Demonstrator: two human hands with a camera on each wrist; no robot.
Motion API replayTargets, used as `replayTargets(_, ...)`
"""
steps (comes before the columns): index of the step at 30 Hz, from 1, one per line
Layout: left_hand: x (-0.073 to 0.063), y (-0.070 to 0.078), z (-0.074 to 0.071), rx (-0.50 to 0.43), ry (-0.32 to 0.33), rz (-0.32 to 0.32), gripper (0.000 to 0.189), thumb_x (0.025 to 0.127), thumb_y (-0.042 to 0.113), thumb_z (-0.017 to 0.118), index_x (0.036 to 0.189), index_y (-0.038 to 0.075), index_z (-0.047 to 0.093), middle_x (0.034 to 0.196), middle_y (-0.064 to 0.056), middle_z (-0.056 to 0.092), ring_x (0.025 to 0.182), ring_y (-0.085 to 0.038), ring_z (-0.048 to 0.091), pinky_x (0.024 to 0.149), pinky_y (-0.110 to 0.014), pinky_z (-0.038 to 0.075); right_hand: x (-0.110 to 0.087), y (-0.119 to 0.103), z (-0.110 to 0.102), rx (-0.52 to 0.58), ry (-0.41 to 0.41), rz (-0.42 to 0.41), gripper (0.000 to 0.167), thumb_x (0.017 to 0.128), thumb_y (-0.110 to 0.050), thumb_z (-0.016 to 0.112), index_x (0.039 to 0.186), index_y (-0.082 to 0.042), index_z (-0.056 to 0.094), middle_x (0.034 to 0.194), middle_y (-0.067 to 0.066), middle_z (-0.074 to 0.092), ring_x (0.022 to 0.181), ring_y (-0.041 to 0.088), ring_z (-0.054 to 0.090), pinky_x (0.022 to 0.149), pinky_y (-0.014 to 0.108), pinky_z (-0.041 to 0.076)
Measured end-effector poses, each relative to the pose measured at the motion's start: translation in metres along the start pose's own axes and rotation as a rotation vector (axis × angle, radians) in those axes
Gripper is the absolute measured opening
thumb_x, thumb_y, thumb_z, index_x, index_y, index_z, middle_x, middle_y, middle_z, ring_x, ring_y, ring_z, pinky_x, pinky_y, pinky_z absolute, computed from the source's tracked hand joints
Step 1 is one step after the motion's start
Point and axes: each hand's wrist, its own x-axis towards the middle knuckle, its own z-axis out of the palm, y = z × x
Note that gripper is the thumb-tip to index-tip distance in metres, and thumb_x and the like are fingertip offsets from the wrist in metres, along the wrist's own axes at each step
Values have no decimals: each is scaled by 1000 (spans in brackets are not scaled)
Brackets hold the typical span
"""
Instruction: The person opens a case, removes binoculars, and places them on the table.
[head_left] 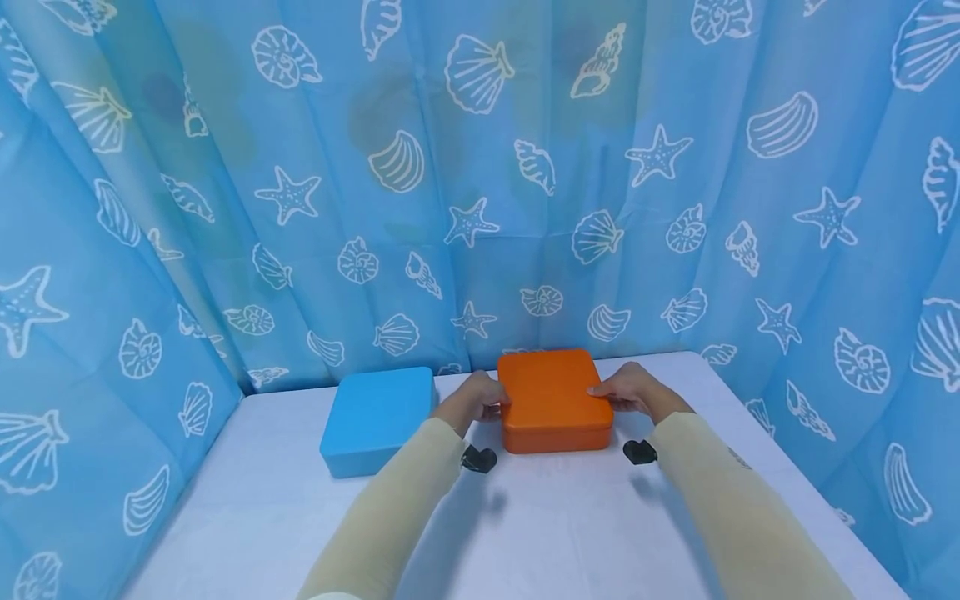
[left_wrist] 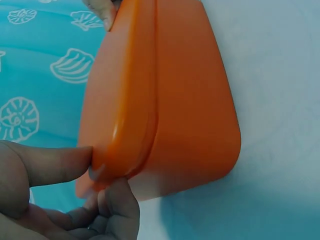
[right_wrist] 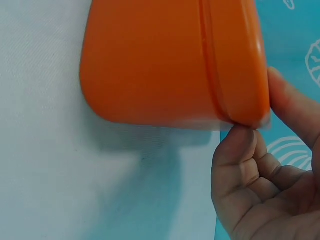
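Observation:
An orange square box (head_left: 557,442) with rounded corners stands on the white table, its orange lid (head_left: 547,387) seated on top with a seam running below the rim. My left hand (head_left: 480,396) pinches the lid's left edge, thumb on the top face and curled fingers at the seam, as the left wrist view shows. On the opposite side my right hand (head_left: 633,390) pinches the lid's right edge the same way. In the right wrist view its thumb lies on the lid (right_wrist: 242,65) and a curled forefinger sits beneath the rim. The box's inside is hidden.
A light blue box (head_left: 378,417) of similar shape stands left of the orange one, beside my left forearm. The white cloth-covered table (head_left: 540,525) ends at a blue shell-patterned curtain (head_left: 525,208) behind and on both sides. A dark wrist mount (head_left: 478,459) hangs below each wrist.

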Motion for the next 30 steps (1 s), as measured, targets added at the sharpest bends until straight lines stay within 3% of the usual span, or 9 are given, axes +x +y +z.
replayTargets(10,5,-7,1,-43,23,12,52,84,3,74,127,-1,45,101,-13,57,82,-28,60,68,-31,58,4,5,-1,8,9,-10,59,85,-26,78,123,8,50,109,19,57,89,30,58,75,31,56)
replayTargets(15,-2,-6,-1,-75,26,31,49,85,3,73,125,-1,45,104,-14,54,86,-29,59,74,-33,57,1,0,-3,15,-1,-11,59,86,-25,77,125,8,48,113,20,56,93,31,57,77,32,56)
replayTargets(20,-7,-4,-2,-75,6,52,42,88,4,71,122,-3,48,103,-15,54,87,-30,58,78,-36,57,-8,-6,-8,33,-38,-9,59,87,-25,75,125,10,48,107,18,57,87,29,58,79,33,55)
replayTargets(25,-8,-4,-4,-66,8,58,38,88,5,71,119,-4,50,102,-15,55,85,-29,59,76,-35,57,-17,-13,-10,46,-62,-25,54,93,-26,69,127,11,50,102,15,63,81,25,60,84,36,54)
replayTargets(30,-9,-8,-6,-77,-4,62,38,88,7,73,118,-3,52,102,-14,56,86,-28,60,76,-36,57,-18,-10,-10,48,-80,-47,52,95,-26,66,128,11,50,104,17,63,83,26,61,79,34,56)
